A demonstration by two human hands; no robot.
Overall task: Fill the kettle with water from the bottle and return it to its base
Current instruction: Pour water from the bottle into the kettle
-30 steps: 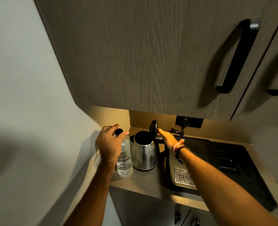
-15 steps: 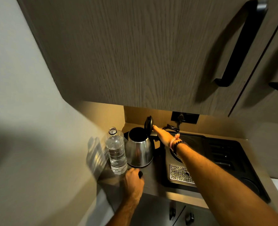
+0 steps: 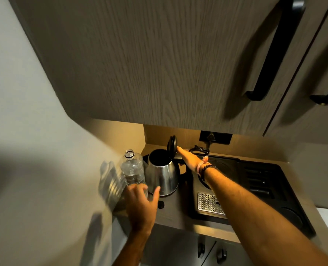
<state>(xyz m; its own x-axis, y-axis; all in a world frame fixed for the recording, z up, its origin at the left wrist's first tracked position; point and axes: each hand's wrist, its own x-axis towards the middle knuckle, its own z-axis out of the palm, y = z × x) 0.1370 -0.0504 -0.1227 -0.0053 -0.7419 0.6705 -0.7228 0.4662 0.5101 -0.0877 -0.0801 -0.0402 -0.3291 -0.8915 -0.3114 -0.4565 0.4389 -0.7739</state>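
Note:
A steel kettle [image 3: 162, 175] stands on its black base [image 3: 180, 174] in the counter's back left corner, its black lid [image 3: 172, 144] tipped up. My right hand [image 3: 188, 159] rests on the kettle's handle, fingertips touching the lid. A clear water bottle [image 3: 132, 169] stands uncapped just left of the kettle, partly full. My left hand [image 3: 140, 204] is in front of the bottle's lower part, fingers spread, holding nothing. The black bottle cap [image 3: 160, 204] lies on the counter beside that hand.
A black tray [image 3: 255, 189] with a metal drip grate [image 3: 209, 203] fills the counter to the right. A wall socket [image 3: 215, 137] with a cord is behind. Upper cabinet doors [image 3: 159, 64] hang low overhead. A grey wall [image 3: 34, 150] closes the left side.
My left hand took the cap off the bottle, set it on the counter, and has now risen back toward the bottle's base. My right hand stays at the lid.

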